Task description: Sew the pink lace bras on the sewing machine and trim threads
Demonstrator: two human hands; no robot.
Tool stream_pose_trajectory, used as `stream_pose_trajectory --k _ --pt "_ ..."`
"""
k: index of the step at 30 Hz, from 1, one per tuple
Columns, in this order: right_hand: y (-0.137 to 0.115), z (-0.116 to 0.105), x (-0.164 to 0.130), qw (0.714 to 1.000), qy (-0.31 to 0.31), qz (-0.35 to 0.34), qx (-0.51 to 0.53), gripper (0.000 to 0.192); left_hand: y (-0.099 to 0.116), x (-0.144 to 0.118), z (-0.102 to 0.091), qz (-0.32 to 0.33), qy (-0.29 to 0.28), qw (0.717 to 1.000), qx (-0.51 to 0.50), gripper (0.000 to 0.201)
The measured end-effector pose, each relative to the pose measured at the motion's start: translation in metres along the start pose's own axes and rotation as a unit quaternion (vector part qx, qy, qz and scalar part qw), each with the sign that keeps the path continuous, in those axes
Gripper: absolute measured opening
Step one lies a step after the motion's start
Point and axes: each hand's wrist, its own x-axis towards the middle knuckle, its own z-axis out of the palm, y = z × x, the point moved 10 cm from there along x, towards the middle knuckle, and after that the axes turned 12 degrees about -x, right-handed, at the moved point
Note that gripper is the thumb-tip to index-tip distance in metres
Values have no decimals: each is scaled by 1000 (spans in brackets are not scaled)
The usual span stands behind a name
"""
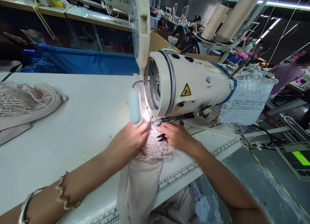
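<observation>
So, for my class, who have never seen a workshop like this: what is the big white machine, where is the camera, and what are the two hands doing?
The camera sits on the worker's head, looking down at their own hands. The white machine is a sewing machine standing on a white table with a ruler printed along its edge. The left hand presses a piece of lace fabric flat under the needle, lit by a small lamp. The right hand rests on the same fabric and holds small black snips. More lace pieces lie at the far left. Other people work in the background.

Pale pink lace fabric (155,148), white table (84,120)
</observation>
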Motion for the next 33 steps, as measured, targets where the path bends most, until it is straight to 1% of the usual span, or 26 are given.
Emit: stream_pose_trajectory --k 3,6,9,11,14,16,18,20,22,25,27,29,31,33 --pt "6 3 -2 999 6 7 40 51 20 -1 10 9 26 999 -26 39" --pt "12 2 -6 997 29 6 76 49 24 -5 17 9 26 998 -53 33" --pt "11 0 -7 996 43 -11 75 37 19 -9 16 7 -1 995 -96 29" --pt "6 -4 -7 997 56 -32 50 27 14 -9 9 -1 -2 993 -121 29" --pt "-7 -15 -7 991 105 -86 14 20 9 -8 4 -6 -10 988 -155 35" --pt "-15 -21 -9 983 137 -121 3 23 6 -6 6 6 -29 985 -171 36" --pt "-18 -23 -10 978 157 -139 -2 31 -1 -5 8 15 -47 983 -178 35" --pt "-18 -23 -10 976 163 -142 -6 37 -13 -4 9 7 -61 982 -179 35" --pt "-17 -21 -10 977 162 -139 -5 39 -25 -3 8 -1 -68 982 -176 38" --pt "-17 -21 -9 979 157 -133 1 38 -33 -2 5 0 -62 984 -165 39" --pt "-18 -23 -9 978 162 -132 2 39 -28 -1 2 15 -45 988 -150 35" --pt "-19 -26 -10 975 176 -138 1 39 -16 -1 0 47 -28 989 -138 31" --pt "-21 -30 -12 971 191 -147 6 37 -6 -2 -1 71 -28 988 -132 28" --pt "-23 -32 -14 967 202 -154 13 34 -5 -1 -2 68 -28 990 -123 28"
